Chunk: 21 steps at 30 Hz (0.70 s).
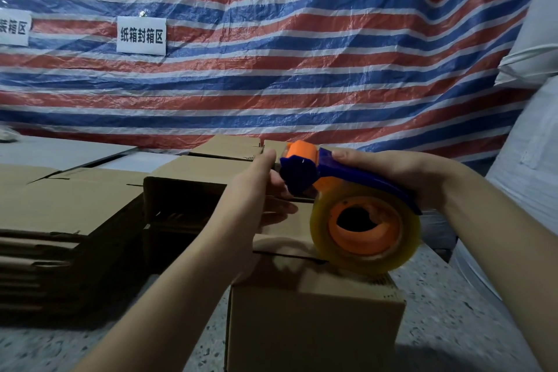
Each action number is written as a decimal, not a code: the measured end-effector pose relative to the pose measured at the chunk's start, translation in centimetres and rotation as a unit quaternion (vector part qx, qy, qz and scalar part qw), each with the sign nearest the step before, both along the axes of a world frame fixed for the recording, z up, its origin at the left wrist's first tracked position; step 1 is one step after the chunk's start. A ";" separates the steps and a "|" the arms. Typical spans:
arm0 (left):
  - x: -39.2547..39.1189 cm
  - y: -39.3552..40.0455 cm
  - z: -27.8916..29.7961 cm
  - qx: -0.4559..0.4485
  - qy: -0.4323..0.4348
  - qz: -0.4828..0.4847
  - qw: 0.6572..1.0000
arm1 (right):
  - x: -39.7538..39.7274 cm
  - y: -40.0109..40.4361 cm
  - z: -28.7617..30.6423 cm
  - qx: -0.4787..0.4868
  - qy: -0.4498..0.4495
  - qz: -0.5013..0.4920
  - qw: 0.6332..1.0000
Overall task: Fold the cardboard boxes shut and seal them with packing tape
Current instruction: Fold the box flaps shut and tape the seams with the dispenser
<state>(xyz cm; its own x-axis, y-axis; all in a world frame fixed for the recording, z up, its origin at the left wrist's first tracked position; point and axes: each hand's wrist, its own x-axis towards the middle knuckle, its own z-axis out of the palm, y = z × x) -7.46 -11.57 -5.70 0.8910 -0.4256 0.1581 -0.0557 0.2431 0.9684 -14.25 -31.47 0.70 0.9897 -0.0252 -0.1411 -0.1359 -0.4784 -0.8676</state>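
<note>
A closed cardboard box (314, 320) stands on the floor in front of me, its top flaps folded down. My right hand (392, 172) grips the blue handle of a blue and orange tape dispenser (320, 172). Its clear tape roll (365, 226) hangs just above the box top. My left hand (256, 190) reaches to the dispenser's front end, with the thumb up beside the orange head and the fingers under the blue blade guard. Whether it pinches the tape end is hidden.
A stack of flattened cardboard boxes (54, 220) lies at the left. More boxes (223, 148), one open-sided, stand behind. A striped tarp (271, 54) with two paper signs hangs at the back. White wrapped bundles (531, 160) rise at the right. The floor (447, 326) is speckled.
</note>
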 end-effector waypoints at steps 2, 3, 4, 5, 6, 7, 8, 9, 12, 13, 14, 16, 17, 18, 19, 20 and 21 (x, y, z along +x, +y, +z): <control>0.2 0.0 0.3 0.011 0.026 0.005 1.000 | 0.0 0.0 0.0 0.002 -0.001 0.007 1.000; 0.4 0.0 0.4 0.014 0.038 0.004 0.999 | 0.0 -0.1 0.0 0.001 0.000 0.011 1.000; 0.5 0.1 0.4 0.015 0.045 0.003 0.999 | 0.1 -0.1 0.0 -0.002 0.001 0.013 1.000; 0.7 0.2 0.4 0.015 0.048 0.001 0.999 | 0.1 -0.2 0.0 -0.005 0.004 0.012 1.000; 0.9 0.3 0.4 0.014 0.047 -0.004 0.999 | 0.2 -0.2 0.1 -0.007 0.006 0.010 1.000; 1.0 0.4 0.3 0.013 0.045 -0.011 0.999 | 0.2 -0.2 0.1 -0.009 0.008 0.005 1.000; 1.1 0.5 0.1 0.014 0.039 -0.019 0.999 | 0.3 -0.3 0.1 -0.009 0.008 0.002 1.000; 1.1 0.6 0.0 0.017 0.033 -0.025 0.999 | 0.2 -0.3 0.1 -0.009 0.007 0.000 1.000; 1.0 0.7 -0.3 0.020 0.038 -0.039 0.998 | 0.2 -0.3 0.1 -0.007 0.001 -0.001 1.000; 0.9 0.7 -0.3 0.018 0.047 -0.045 0.998 | 0.2 -0.2 0.1 -0.010 0.002 -0.001 1.000; 0.9 0.8 -0.2 0.017 0.056 -0.052 0.997 | 0.2 -0.2 0.1 -0.015 0.005 -0.001 1.000; 0.8 1.1 0.0 0.026 0.062 -0.065 0.996 | 0.2 -0.1 0.1 -0.022 0.007 -0.004 1.000; 0.8 1.3 0.1 0.032 0.063 -0.076 0.995 | 0.2 -0.1 0.1 -0.022 0.005 -0.008 1.000; 0.8 1.5 0.2 0.038 0.064 -0.089 0.993 | 0.3 -0.2 0.1 -0.021 0.003 -0.012 1.000; 0.8 1.7 0.3 0.041 0.065 -0.101 0.992 | 0.3 -0.2 0.1 -0.020 0.002 -0.016 1.000; 0.9 1.9 0.3 0.041 0.065 -0.109 0.991 | 0.4 -0.2 0.1 -0.020 0.003 -0.018 1.000; 0.8 2.0 0.4 0.042 0.066 -0.116 0.990 | 0.4 -0.1 0.0 -0.020 0.002 -0.020 1.000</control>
<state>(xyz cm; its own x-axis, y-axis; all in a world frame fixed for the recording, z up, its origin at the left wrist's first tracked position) -6.62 -9.56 -5.34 0.7783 -0.6278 0.0019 0.1215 0.1536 0.9806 -13.89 -31.61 0.72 0.9871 -0.0706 -0.1439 -0.1598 -0.5075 -0.8467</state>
